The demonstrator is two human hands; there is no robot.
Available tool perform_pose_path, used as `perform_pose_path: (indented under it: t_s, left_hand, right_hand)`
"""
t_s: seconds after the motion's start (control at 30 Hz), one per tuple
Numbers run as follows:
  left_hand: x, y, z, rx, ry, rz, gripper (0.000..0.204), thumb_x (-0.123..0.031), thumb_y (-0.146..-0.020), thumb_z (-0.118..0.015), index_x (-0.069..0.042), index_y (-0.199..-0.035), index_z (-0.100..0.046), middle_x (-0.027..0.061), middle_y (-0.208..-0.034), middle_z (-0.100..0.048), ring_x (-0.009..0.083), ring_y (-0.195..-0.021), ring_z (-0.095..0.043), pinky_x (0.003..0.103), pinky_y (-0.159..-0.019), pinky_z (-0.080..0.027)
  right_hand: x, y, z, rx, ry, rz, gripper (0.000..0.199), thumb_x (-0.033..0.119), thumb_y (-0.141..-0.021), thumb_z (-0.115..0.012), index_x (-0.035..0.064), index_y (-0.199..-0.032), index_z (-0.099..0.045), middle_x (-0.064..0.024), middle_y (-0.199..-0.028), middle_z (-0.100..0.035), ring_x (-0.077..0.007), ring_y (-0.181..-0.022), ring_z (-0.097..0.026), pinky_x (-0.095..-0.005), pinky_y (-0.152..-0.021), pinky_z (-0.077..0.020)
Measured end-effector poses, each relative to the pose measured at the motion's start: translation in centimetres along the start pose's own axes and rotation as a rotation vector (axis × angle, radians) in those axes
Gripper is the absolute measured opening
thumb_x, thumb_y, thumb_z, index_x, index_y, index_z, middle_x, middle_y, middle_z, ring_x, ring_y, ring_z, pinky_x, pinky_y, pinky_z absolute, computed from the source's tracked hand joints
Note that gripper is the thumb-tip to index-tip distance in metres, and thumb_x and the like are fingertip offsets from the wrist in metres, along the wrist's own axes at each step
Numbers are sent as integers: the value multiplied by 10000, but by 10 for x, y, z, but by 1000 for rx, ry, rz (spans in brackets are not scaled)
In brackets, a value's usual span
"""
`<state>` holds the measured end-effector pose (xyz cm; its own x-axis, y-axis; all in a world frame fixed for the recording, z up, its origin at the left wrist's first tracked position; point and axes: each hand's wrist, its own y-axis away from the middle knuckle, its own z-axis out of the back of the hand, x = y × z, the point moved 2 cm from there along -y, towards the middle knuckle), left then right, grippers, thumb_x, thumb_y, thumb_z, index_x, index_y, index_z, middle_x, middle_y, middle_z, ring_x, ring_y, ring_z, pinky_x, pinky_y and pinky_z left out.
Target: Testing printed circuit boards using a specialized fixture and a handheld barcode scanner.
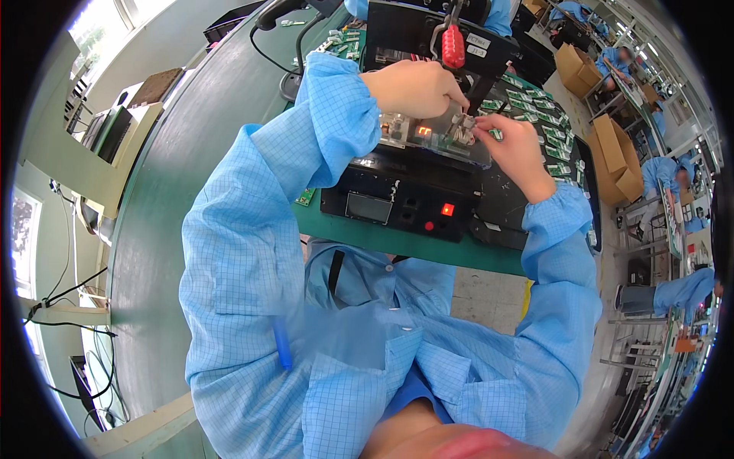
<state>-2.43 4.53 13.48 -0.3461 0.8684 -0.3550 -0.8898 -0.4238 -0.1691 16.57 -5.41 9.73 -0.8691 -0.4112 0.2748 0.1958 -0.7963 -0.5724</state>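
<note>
A black bench-top test fixture stands before me, with a clear plate on top. Over the plate's far side, my left hand is bent down with its index finger curved toward the fixture; its other fingertips are hidden. From the right, my right hand reaches in, thumb and forefinger pinched at a cluster of small grey parts on the plate. A toggle clamp's red handle hangs just beyond my left hand. Red digits glow through the plate.
Many green circuit boards lie on a black tray right of the fixture, others at the far left. The box front bears a lit red display and a red button. Cardboard boxes and people in blue coats are farther right.
</note>
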Motion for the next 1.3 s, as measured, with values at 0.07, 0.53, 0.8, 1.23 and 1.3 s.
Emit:
perform_pose_path:
  t_s: [0.07, 0.53, 0.8, 1.23, 1.3]
  left_hand:
    - [-1, 1, -1, -6, -12, -8, 462, -108, -778, -485, -199, -1170, -711, 89, -1131, -691, 325, -964, -670, 408, -882, -531]
    - [0, 8, -7, 35, -140, 3, 472, -107, -819, -483, -266, -1217, -681, 146, -823, -685, 308, -744, -658, 399, -771, -529]
    - [0, 9, -6, 34, -135, -10, 444, -128, -832, -497, -253, -1215, -683, 140, -840, -692, 305, -765, -666, 402, -778, -530]
    - [-8, 1, -3, 197, -108, 77, 458, -82, -804, -511, -158, -1225, -675, 140, -905, -706, 303, -831, -670, 394, -779, -523]
    - [-9, -1, 0, 235, -108, 95, 487, -85, -785, -522, -172, -1243, -664, 121, -1019, -700, 302, -920, -670, 403, -823, -526]
  right_hand:
    - [-3, -2, 0, 24, 12, -2, 122, 169, -793, -735, 61, -835, -698, -92, -793, -706, -300, -723, -682, -365, -630, -527]
    - [0, -7, 8, 71, 1, -142, 128, 181, -797, -726, 60, -833, -705, -100, -772, -703, -292, -716, -686, -353, -650, -529]
    - [3, -10, 12, 10, -1, -24, 175, 153, -785, -745, 51, -923, -712, -99, -802, -715, -223, -623, -666, -311, -558, -480]
    - [-3, -24, -9, 176, -40, 14, 98, 102, -762, -722, 46, -763, -642, -135, -686, -661, -303, -599, -643, -374, -541, -484]
    - [-2, -26, -9, 187, -54, 3, 109, 108, -757, -731, 46, -757, -641, -133, -683, -661, -306, -598, -642, -375, -543, -484]
